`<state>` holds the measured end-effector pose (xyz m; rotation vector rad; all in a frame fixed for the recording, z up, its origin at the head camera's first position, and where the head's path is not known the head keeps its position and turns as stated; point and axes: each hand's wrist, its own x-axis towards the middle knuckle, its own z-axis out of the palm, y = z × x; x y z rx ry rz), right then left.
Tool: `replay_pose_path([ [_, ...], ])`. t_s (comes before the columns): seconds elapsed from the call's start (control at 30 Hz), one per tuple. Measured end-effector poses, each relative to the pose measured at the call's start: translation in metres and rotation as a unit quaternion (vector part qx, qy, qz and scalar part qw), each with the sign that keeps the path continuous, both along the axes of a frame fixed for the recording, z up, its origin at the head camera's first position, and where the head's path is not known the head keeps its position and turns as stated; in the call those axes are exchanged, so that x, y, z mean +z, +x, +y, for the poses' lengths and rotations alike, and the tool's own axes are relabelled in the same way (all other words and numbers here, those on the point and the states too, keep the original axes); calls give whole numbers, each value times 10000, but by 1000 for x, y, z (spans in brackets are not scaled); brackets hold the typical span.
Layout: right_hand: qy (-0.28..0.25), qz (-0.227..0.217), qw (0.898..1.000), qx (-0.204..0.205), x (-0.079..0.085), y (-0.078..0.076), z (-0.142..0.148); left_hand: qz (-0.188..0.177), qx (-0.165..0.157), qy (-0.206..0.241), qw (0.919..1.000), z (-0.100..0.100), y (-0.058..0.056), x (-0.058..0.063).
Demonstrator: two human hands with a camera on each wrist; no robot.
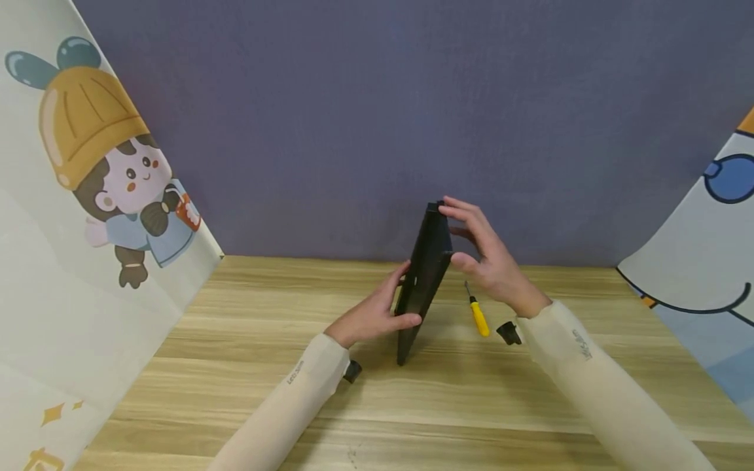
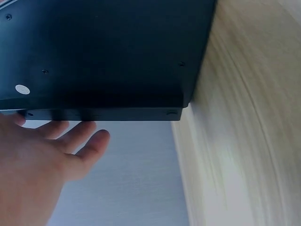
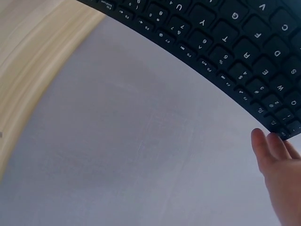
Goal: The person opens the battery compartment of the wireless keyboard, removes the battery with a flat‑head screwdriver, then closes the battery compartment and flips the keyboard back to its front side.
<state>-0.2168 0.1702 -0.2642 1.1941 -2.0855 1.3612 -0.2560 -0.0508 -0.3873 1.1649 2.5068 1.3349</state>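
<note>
A black keyboard is tipped up on edge over the wooden table. Its keys face the right wrist camera, while the screwed underside, with a small oval sticker, shows in the left wrist view. My left hand holds it low, thumb along the near edge and fingers at the far one. Up at the raised end, my right hand spans the corners between fingertips and thumb. In the right wrist view, the fingertips of that hand sit right at the Esc-key corner.
A yellow-handled screwdriver lies on the table just right of the keyboard. Behind rises a grey-purple wall panel, with cartoon-printed panels on both sides. Small black pieces stick out by each cuff.
</note>
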Motion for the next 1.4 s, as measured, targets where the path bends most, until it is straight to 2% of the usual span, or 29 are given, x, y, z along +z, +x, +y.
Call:
replay_pose_path([
  [0.13,-54,78,10000,12,-4,-3,9,-112,-5,-246,9996,1,0,-4],
  [0.23,-69,140,9999,-9,-13,-12,19,-174,1,-425,9989,1,1,-8],
  [0.43,-321,191,9992,155,-30,-24,35,-83,8,-704,9975,1,1,-13],
  [0.63,-647,111,9974,287,-39,-20,41,-306,7,-1014,9944,-3,1,-16],
  [0.8,-728,168,9967,325,-43,-20,46,-327,-46,-1184,9924,-8,-1,-17],
  [1.1,-462,111,9981,391,-57,-14,62,-334,-21,-1531,9876,-28,-3,-16],
  [1.27,-325,-68,9988,360,-63,-9,68,-244,-45,-1551,9876,-35,-3,-17],
  [1.4,-228,-85,9992,325,-65,-7,69,-318,8,-1600,9866,-39,-2,-18],
])
